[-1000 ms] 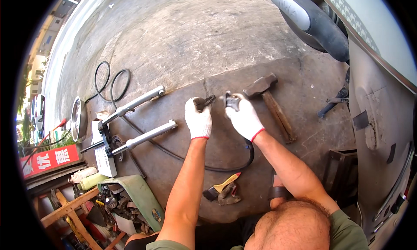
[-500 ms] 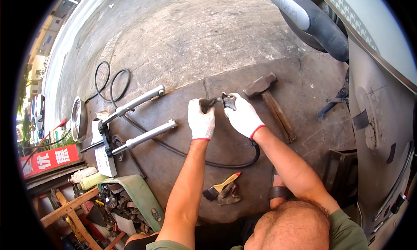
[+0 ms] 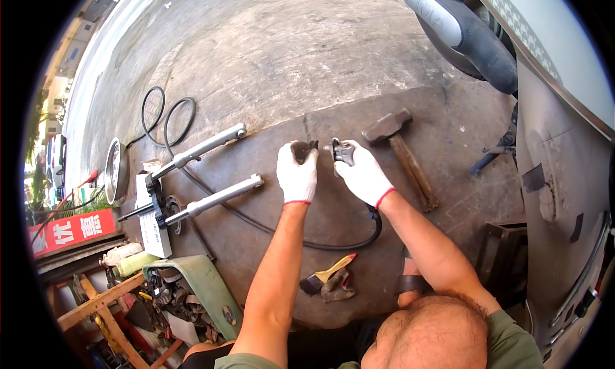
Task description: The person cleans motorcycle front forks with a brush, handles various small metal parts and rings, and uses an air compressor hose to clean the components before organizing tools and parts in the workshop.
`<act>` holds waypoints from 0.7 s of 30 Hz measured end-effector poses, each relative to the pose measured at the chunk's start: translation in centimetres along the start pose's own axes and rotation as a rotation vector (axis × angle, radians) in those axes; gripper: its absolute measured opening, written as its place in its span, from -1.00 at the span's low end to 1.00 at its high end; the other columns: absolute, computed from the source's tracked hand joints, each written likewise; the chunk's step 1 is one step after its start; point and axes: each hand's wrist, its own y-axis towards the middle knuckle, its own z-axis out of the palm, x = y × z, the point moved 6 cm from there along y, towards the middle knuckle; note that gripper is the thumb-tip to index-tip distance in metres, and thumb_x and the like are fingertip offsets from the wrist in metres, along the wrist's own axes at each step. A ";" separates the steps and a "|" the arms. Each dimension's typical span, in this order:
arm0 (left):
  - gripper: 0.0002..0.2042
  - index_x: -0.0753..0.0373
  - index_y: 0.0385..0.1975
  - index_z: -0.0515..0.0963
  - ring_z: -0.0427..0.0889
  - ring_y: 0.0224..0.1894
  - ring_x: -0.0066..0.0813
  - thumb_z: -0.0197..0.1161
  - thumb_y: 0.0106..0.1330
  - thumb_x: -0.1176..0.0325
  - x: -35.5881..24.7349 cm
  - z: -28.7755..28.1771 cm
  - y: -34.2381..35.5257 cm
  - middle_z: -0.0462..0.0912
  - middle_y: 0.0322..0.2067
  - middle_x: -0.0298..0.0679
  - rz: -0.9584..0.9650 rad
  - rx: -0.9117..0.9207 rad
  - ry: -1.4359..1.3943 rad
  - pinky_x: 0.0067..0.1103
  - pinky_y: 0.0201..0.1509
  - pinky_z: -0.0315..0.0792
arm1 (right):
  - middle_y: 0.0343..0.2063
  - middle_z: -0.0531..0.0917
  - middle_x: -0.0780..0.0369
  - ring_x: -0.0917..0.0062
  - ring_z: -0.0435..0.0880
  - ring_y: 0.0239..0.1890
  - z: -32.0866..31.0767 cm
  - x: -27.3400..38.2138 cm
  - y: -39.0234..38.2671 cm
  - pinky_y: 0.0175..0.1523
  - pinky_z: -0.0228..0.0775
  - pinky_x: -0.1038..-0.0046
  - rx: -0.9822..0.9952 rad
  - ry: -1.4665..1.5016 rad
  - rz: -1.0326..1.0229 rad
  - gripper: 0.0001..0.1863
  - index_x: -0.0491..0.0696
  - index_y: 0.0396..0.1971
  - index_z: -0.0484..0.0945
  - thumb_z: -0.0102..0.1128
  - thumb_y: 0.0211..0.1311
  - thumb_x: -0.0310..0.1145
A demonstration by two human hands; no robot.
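My left hand (image 3: 298,179), in a white glove with blackened fingers, is closed round a small dark part (image 3: 313,149) whose shape is mostly hidden. Just to its right, my gloved right hand (image 3: 367,178) grips a metal air blow gun (image 3: 344,153). The gun's short nozzle points left at the dark part, with a small gap between them. A black hose (image 3: 339,246) leaves below my right wrist and curves away to the left. To the right of that hand, a sledgehammer (image 3: 410,167) with a wooden handle lies on the concrete.
A motorcycle front fork (image 3: 221,196) with two silver tubes lies at the left, by a white box (image 3: 154,231). A paintbrush (image 3: 334,269) and a dirty rag (image 3: 337,288) rest near me. Scooter bodywork (image 3: 557,157) borders the right; a parts-filled green container (image 3: 214,292) stands lower left.
The dark part in my left hand has turned to stand more upright. My right hand has tilted slightly with the blow gun, and its nozzle shows more clearly.
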 end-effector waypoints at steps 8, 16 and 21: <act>-0.76 0.27 -0.07 0.47 0.60 -0.50 -0.41 0.09 0.46 0.24 7.3 2.2 -0.8 0.64 -0.35 -0.18 -0.899 0.144 -0.947 -0.51 -0.50 0.53 | -0.50 0.60 0.32 0.67 0.47 -0.61 0.5 0.6 -0.1 -0.51 0.33 0.54 -0.067 0.010 -0.187 -0.76 -0.08 -0.08 0.52 0.14 0.24 -0.50; -0.60 0.33 0.11 0.43 0.65 -0.27 -0.29 0.07 0.46 0.15 8.1 4.5 -1.6 0.62 -0.08 -0.07 -1.113 0.369 -1.370 -0.49 -0.39 0.53 | -0.48 0.60 0.32 0.62 0.52 -0.50 1.2 -0.2 -1.0 -0.38 0.39 0.50 -0.004 -0.022 -0.039 -0.74 -0.11 -0.07 0.50 0.14 0.23 -0.49; -0.54 0.29 0.21 0.39 0.53 -0.38 -0.45 0.20 0.39 0.21 6.9 4.2 -2.2 0.56 -0.27 -0.24 -1.012 0.419 -1.281 -0.61 -0.41 0.42 | -0.39 0.66 0.16 0.48 0.61 -0.37 2.5 2.1 -2.0 -0.18 0.49 0.42 0.451 0.146 0.230 -0.69 -0.14 -0.02 0.49 0.11 0.22 -0.50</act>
